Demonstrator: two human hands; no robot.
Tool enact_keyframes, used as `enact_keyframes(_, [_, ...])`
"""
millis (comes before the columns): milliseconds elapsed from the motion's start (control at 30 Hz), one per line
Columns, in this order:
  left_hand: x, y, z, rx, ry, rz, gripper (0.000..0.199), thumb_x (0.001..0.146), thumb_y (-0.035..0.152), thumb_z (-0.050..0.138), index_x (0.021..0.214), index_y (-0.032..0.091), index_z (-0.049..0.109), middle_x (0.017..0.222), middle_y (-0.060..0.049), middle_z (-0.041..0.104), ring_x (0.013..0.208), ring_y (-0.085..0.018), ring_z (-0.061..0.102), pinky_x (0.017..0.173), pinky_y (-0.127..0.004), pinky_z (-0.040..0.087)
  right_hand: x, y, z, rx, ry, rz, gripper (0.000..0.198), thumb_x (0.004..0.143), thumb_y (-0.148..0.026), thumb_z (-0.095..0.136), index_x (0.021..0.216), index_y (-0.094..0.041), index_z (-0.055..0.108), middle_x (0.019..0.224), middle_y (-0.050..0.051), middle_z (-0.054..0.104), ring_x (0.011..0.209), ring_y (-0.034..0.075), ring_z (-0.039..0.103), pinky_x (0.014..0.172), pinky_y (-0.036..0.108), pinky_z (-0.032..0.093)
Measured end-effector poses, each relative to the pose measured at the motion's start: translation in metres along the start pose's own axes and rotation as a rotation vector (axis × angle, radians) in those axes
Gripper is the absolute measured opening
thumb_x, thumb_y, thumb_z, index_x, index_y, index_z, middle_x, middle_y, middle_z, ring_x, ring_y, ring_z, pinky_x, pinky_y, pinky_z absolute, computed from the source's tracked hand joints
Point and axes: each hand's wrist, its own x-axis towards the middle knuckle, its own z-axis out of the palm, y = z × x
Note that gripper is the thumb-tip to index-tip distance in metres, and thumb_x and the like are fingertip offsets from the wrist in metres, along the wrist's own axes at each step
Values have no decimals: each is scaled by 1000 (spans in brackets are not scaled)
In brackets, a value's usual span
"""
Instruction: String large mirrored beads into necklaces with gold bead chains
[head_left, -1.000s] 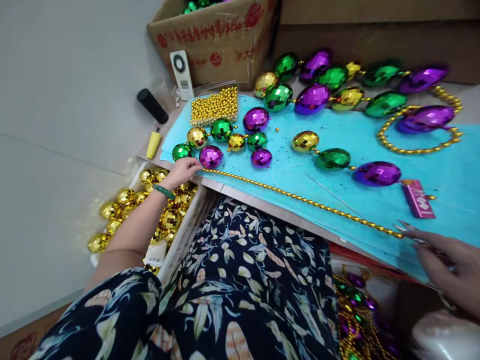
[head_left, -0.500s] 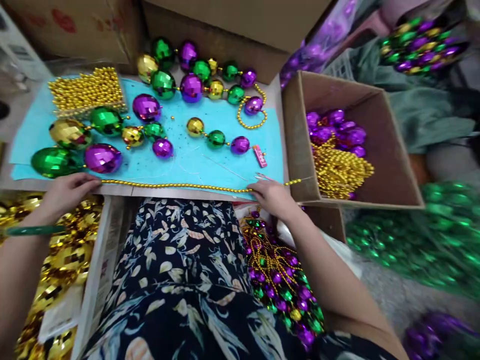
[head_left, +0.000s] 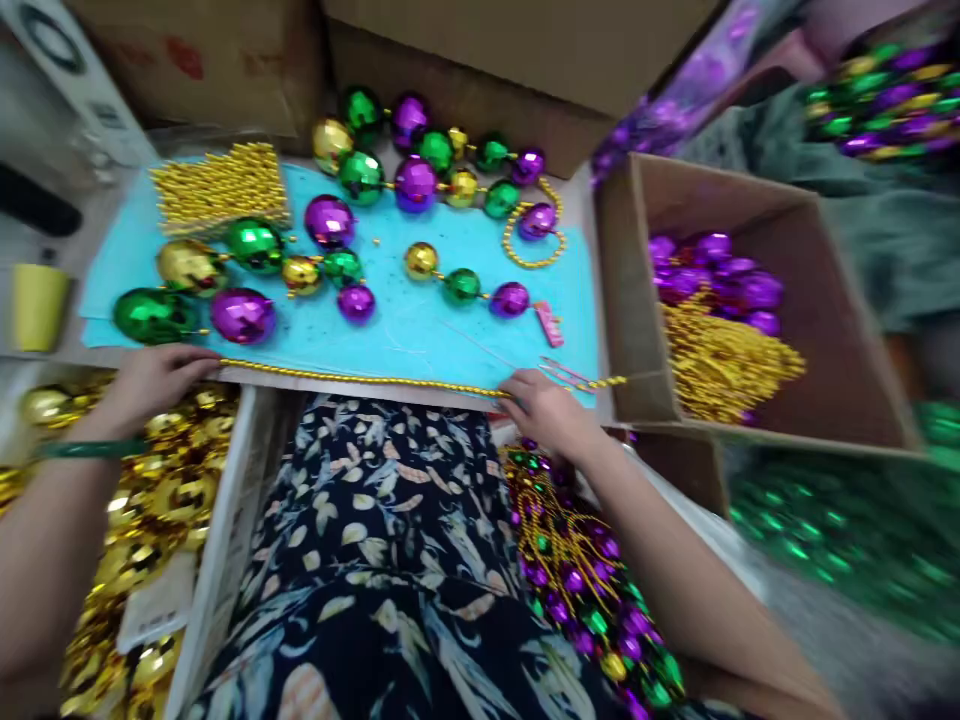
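Stretched along the table's front edge is a strand of small gold beads [head_left: 360,377]. My left hand [head_left: 161,380] pinches its left end. At the other side my right hand [head_left: 546,405] closes round the strand, and a short beaded tail sticks out past it toward the cardboard box. Beside my right hand lies a pair of thin pink-handled scissors or tweezers [head_left: 564,374]; I cannot tell which. A pink tag-like piece [head_left: 549,324] lies just beyond, at the end of a short row of gold, green and purple balls [head_left: 461,287].
A blue sheet [head_left: 405,335] covers the table, with a stack of gold bead strands [head_left: 221,190] and large faceted balls [head_left: 244,316]. An open cardboard box [head_left: 840,330] at right holds purple balls and gold beads. Gold balls [head_left: 161,520] fill a bin at left.
The camera view has turned slightly left, so everything appears shifted right. Both hands keep hold of the bead strand, which stays stretched between them.
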Motion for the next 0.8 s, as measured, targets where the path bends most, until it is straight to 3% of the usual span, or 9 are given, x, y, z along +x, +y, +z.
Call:
enact_keyframes(100, [-2,1,-1,-79,20,99,44,74,46,48,91,12,71,94,-9,71,83,-21,61,77,-29,45,-3,3,9,68,108,5,28,88,-31,41,99,-18,63,92,12,66,86,26,62,73,38,48])
enact_keyframes(233, [8,-12,3,-179,24,183,33,77,38,51,87,14,71,87,-7,72,78,-18,61,74,-27,45,4,10,28,148,208,20,23,84,-39,42,93,-28,60,91,11,69,80,29,66,67,42,52])
enact_keyframes(400, [5,-21,3,-245,29,147,26,77,32,54,83,13,70,74,-4,68,66,-14,57,65,-25,43,11,1,29,208,193,-14,16,79,-44,43,85,-35,55,83,7,70,72,30,68,61,45,54])
enact_keyframes(600, [0,-22,2,-257,46,150,25,76,33,55,82,13,69,72,-3,67,64,-13,55,63,-25,41,12,6,35,217,187,-32,12,79,-42,46,90,-40,51,88,6,69,74,30,68,62,45,54])
enact_keyframes(800, [-1,-23,4,-298,2,143,32,74,41,52,80,13,66,71,-3,65,64,-14,53,60,-24,40,12,1,39,216,194,64,14,79,-38,48,89,-32,55,86,9,69,75,29,67,65,44,53])
